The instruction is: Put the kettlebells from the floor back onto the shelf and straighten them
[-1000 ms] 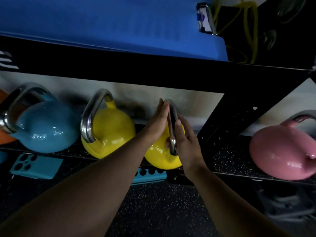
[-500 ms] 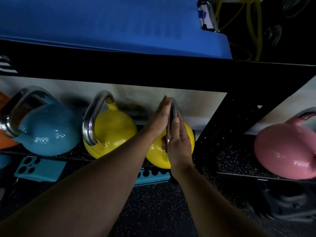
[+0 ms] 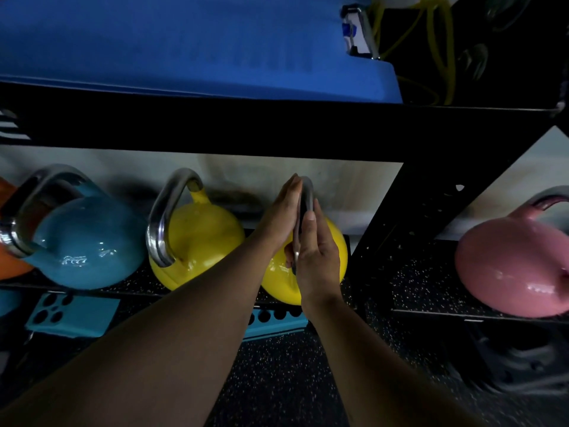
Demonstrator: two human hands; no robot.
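Observation:
A yellow kettlebell (image 3: pixel 334 245) sits on the low black shelf (image 3: pixel 409 282), right beside the black upright post. Both my hands clasp its steel handle edge-on: my left hand (image 3: pixel 281 212) flat against the handle's left side, my right hand (image 3: pixel 317 257) wrapped on its right side. A second yellow kettlebell (image 3: pixel 203 238) stands to the left, apart from the first. Further left is a blue kettlebell (image 3: pixel 86 238), and an orange one (image 3: pixel 9 266) shows at the frame edge. A pink kettlebell (image 3: pixel 511 266) sits in the bay on the right.
A blue mat (image 3: pixel 184 44) lies on the shelf above, with yellow bands (image 3: pixel 443 41) behind it. The black upright post (image 3: pixel 397 217) divides the two bays. Teal perforated blocks (image 3: pixel 70 312) and dark weights (image 3: pixel 517 359) lie under the shelf on speckled rubber floor (image 3: pixel 277 380).
The held yellow kettlebell has shifted right and back toward the upright post, and its handle has turned more edge-on. Both hands stayed on the handle.

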